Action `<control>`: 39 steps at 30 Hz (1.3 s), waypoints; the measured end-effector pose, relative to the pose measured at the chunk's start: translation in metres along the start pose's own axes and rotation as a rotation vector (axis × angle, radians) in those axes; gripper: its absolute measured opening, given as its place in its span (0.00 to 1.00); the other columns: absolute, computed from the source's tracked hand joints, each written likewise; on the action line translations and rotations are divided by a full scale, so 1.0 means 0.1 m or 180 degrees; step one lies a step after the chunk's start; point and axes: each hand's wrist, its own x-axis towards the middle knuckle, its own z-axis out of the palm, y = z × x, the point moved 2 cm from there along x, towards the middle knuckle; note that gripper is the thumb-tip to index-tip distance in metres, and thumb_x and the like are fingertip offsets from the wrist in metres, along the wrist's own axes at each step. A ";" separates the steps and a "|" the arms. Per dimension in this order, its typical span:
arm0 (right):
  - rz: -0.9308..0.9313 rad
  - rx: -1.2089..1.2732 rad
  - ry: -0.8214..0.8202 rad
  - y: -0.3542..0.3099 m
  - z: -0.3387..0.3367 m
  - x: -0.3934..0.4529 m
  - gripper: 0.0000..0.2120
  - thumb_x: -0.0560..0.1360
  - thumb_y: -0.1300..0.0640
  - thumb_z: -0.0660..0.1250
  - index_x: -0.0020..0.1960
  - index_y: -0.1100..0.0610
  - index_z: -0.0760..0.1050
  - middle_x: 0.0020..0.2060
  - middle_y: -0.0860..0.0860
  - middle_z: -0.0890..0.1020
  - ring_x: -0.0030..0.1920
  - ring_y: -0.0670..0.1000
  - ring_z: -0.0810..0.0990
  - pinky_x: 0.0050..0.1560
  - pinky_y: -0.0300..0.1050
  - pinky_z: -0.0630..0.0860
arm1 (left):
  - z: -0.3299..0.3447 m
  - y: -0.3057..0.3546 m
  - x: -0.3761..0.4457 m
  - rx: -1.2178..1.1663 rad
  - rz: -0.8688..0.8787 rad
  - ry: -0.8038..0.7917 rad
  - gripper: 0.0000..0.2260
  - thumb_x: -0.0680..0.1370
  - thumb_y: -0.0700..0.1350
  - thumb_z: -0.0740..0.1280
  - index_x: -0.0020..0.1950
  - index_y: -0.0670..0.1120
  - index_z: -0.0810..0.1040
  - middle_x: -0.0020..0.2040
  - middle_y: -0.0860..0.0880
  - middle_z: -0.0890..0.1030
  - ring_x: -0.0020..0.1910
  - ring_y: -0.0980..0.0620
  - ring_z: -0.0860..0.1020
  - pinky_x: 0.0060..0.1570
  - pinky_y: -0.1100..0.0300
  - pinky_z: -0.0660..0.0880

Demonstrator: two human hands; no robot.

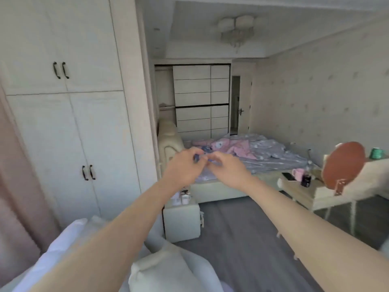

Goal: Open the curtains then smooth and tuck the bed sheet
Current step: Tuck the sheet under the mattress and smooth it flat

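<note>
The bed stands across the room, with a rumpled grey-blue sheet (273,163) and a crumpled pink quilt (237,148) on it. A pink curtain (12,165) hangs along the left edge of the view. Both my arms reach out in front of me, well short of the bed. My left hand (183,167) and my right hand (228,168) meet fingertip to fingertip, fingers curled. Between them they pinch a small dark blue thing (196,158), which is too blurred to identify.
A tall white wardrobe (63,123) fills the left. A pale bedside cabinet (182,220) with cups stands below my hands. On the right, a desk (328,194) carries a round brown mirror (345,163), a pink mug (297,173) and a green cup (376,153). White cushions (164,268) lie at the bottom.
</note>
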 end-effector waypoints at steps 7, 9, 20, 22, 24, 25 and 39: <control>0.0688 -0.0453 0.0249 2.19 -1.48 -0.25 0.19 0.80 0.46 0.64 0.68 0.52 0.75 0.67 0.46 0.78 0.68 0.48 0.74 0.65 0.43 0.68 | 2.02 1.43 1.03 0.0024 0.0438 -0.0573 0.20 0.76 0.62 0.57 0.62 0.57 0.77 0.64 0.50 0.79 0.64 0.47 0.75 0.63 0.49 0.72; 0.0855 -0.0461 0.0279 2.64 -1.78 -0.17 0.19 0.80 0.48 0.64 0.68 0.53 0.75 0.67 0.47 0.77 0.69 0.49 0.74 0.66 0.43 0.67 | 2.39 1.65 1.34 0.0011 0.0476 -0.0603 0.17 0.78 0.59 0.59 0.63 0.56 0.77 0.65 0.51 0.78 0.64 0.47 0.75 0.65 0.49 0.70; 0.0883 -0.0233 -0.0149 4.65 -1.55 1.34 0.18 0.80 0.46 0.63 0.67 0.51 0.75 0.66 0.47 0.78 0.67 0.50 0.75 0.65 0.43 0.68 | 4.11 1.09 3.07 0.0230 0.0083 -0.0789 0.19 0.77 0.62 0.57 0.63 0.57 0.76 0.66 0.52 0.77 0.65 0.48 0.74 0.65 0.48 0.70; 0.0844 -0.0281 -0.0251 5.03 -1.43 1.78 0.17 0.80 0.46 0.63 0.67 0.51 0.75 0.65 0.46 0.78 0.67 0.49 0.74 0.59 0.38 0.65 | 4.45 0.79 3.51 0.0124 -0.0080 -0.0819 0.20 0.76 0.63 0.56 0.63 0.58 0.76 0.66 0.53 0.77 0.66 0.48 0.74 0.65 0.48 0.70; 0.0940 -0.0236 -0.0299 5.40 -1.41 2.31 0.16 0.81 0.47 0.62 0.66 0.51 0.76 0.65 0.46 0.79 0.67 0.48 0.75 0.57 0.36 0.64 | 4.80 0.53 4.08 -0.0061 -0.0283 -0.0854 0.22 0.74 0.64 0.56 0.63 0.57 0.76 0.65 0.52 0.78 0.65 0.48 0.75 0.65 0.50 0.70; 0.0979 -0.0231 -0.0309 5.56 -1.43 2.55 0.16 0.81 0.47 0.62 0.65 0.51 0.77 0.64 0.46 0.79 0.66 0.48 0.75 0.56 0.36 0.64 | 4.94 0.47 4.34 -0.0114 -0.0327 -0.0880 0.23 0.74 0.64 0.55 0.63 0.57 0.76 0.65 0.51 0.78 0.65 0.48 0.75 0.65 0.51 0.70; 0.1199 -0.0037 -0.0400 8.12 -1.62 5.54 0.21 0.79 0.43 0.63 0.69 0.51 0.73 0.67 0.50 0.76 0.66 0.51 0.75 0.65 0.48 0.71 | 6.75 -0.07 7.78 -0.0050 -0.0204 -0.1225 0.16 0.79 0.59 0.60 0.61 0.55 0.78 0.63 0.51 0.78 0.62 0.50 0.75 0.62 0.55 0.70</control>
